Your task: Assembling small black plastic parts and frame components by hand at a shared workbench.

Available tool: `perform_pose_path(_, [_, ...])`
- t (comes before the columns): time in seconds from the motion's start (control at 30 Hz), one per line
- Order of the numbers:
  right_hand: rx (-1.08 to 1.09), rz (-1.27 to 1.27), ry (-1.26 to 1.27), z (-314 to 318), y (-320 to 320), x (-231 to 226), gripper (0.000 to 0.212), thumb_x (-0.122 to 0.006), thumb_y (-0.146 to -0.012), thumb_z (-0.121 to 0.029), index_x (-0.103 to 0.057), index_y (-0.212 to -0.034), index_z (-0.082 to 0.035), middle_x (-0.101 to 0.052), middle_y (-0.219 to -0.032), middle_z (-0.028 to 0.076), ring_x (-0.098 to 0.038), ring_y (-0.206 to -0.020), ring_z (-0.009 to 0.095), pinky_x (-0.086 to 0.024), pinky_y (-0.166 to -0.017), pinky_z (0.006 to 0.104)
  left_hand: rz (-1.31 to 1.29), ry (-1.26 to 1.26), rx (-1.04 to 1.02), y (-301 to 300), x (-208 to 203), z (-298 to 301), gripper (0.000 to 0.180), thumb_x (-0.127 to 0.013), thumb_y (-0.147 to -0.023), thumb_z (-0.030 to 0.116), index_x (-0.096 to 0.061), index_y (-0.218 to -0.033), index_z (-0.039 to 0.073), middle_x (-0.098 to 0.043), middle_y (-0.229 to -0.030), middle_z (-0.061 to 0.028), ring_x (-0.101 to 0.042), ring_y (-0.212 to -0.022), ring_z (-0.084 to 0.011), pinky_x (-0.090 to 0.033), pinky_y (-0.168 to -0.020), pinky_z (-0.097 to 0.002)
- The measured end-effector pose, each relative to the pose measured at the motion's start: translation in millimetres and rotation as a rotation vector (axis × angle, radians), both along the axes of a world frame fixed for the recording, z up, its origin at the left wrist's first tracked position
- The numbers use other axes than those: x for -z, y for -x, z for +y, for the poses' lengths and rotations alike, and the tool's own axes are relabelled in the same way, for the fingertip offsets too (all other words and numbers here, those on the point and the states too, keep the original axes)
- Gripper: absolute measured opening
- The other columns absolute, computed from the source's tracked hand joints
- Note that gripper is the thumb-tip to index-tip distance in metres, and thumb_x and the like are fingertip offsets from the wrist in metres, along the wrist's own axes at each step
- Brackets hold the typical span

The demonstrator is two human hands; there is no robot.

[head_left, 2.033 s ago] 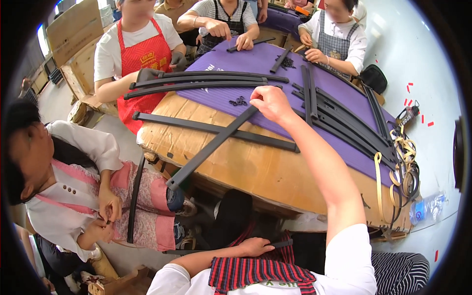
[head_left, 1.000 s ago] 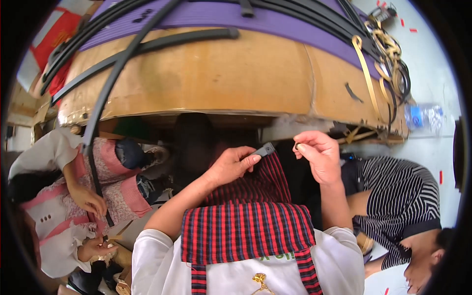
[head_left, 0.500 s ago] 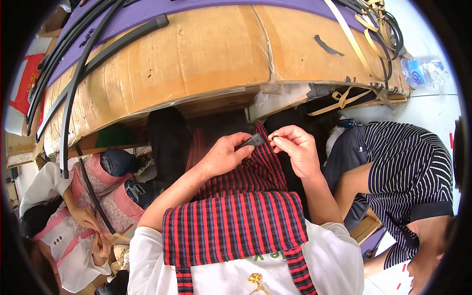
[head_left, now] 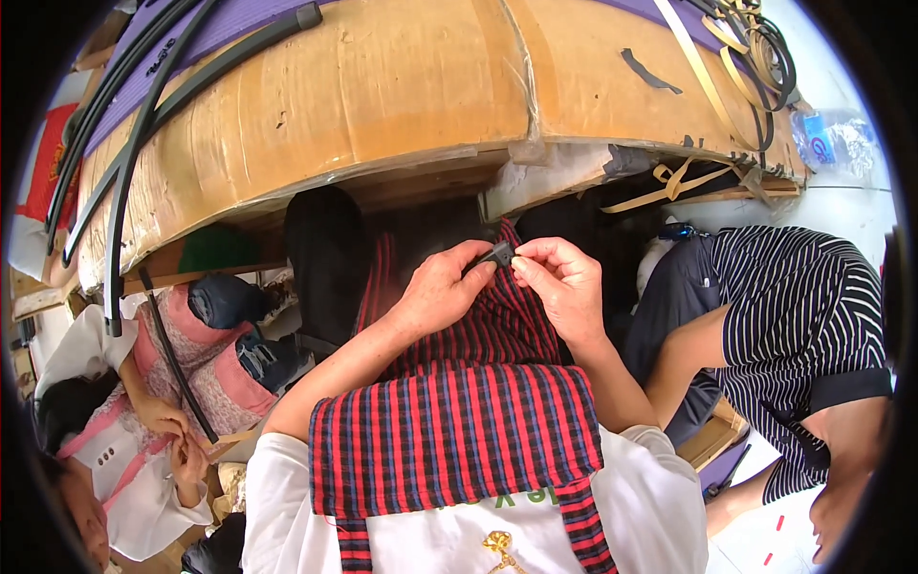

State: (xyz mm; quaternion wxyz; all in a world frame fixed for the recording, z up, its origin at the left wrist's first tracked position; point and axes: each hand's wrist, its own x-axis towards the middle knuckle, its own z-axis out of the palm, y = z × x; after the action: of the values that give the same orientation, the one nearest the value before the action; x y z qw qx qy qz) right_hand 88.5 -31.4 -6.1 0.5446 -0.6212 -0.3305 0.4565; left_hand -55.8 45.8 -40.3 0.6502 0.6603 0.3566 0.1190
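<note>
Above my striped apron [head_left: 449, 440], my left hand [head_left: 445, 292] is closed, pinching a short dark grey piece with a blocky end [head_left: 499, 254] between thumb and fingers. Any further length of it is hidden in the palm. My right hand [head_left: 564, 287] is closed in a pinch, its fingertips against that blocky end. Whatever small thing lies between the right fingertips is too small to name. Both hands are over my lap, just below the edge of the wooden table [head_left: 382, 86].
Black strips [head_left: 122, 182] hang over the table's left side. Tan and black strips [head_left: 755, 57] lie coiled at the far right, beside a plastic bottle [head_left: 841, 139]. A person with a black strip [head_left: 180, 368] sits at left; another in a striped shirt [head_left: 794, 316] sits at right.
My right hand has moved left, bringing its fingertips from just apart to touching the dark piece's end. The left hand still holds that piece. The view has shifted slightly.
</note>
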Motion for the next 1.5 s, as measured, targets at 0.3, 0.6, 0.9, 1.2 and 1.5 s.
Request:
perform_pose_path(0.3, [-0.008, -0.059, -0.016, 2, 4, 6, 0.005, -0.062, -0.076, 0.000, -0.060, -0.080, 0.002, -0.055, -0.075, 0.001, -0.050, -0.065, 0.004, -0.041, -0.057, 0.0173, 0.001, -0.055, -0.030, 5, 7, -5, 0.029, -0.049, -0.082, 0.025, -0.054, -0.103, 0.006, -0.060, -0.078, -0.0155, -0.058, -0.076, -0.0321, -0.045, -0.067, -0.0389])
perform_pose_path(0.6, [-0.023, -0.141, -0.005, -2, 9, 10, 0.004, -0.060, -0.078, -0.003, -0.059, -0.081, 0.000, -0.055, -0.074, -0.002, -0.047, -0.064, 0.003, -0.039, -0.058, 0.0173, -0.031, -0.064, -0.026, 7, 9, -5, 0.029, -0.049, -0.082, 0.025, -0.054, -0.103, 0.005, -0.060, -0.078, -0.0154, -0.059, -0.075, -0.0314, -0.045, -0.066, -0.0383])
perform_pose_path(0.9, [0.019, -0.509, -0.230, -1, 17, 12, 0.006, -0.060, -0.075, 0.002, -0.057, -0.080, 0.000, -0.053, -0.078, 0.006, -0.052, -0.063, 0.010, -0.043, -0.057, 0.0215, -0.066, -0.006, -0.041, 3, 7, -6, 0.032, -0.050, -0.083, 0.029, -0.058, -0.098, 0.001, -0.060, -0.074, -0.0148, -0.059, -0.070, -0.0243, -0.045, -0.063, -0.0331])
perform_pose_path(1.2, [-0.135, -0.660, -0.359, -7, 3, 17, 0.019, -0.065, -0.070, 0.002, -0.060, -0.088, -0.001, -0.054, -0.082, 0.009, -0.054, -0.068, 0.018, -0.044, -0.054, 0.0252, -0.053, 0.049, -0.019, 4, -1, -5, 0.031, -0.049, -0.085, 0.028, -0.060, -0.092, 0.000, -0.059, -0.067, -0.0090, -0.056, -0.062, -0.0159, -0.044, -0.058, -0.0288])
perform_pose_path(1.5, [-0.169, -0.629, -0.309, -12, -6, 22, 0.021, -0.065, -0.068, 0.003, -0.060, -0.088, -0.003, -0.054, -0.084, 0.007, -0.053, -0.065, 0.012, -0.043, -0.052, 0.0220, -0.066, 0.151, 0.009, 0, 6, -10, 0.030, -0.046, -0.087, 0.028, -0.059, -0.089, 0.001, -0.057, -0.064, -0.0038, -0.051, -0.057, -0.0101, -0.042, -0.053, -0.0248])
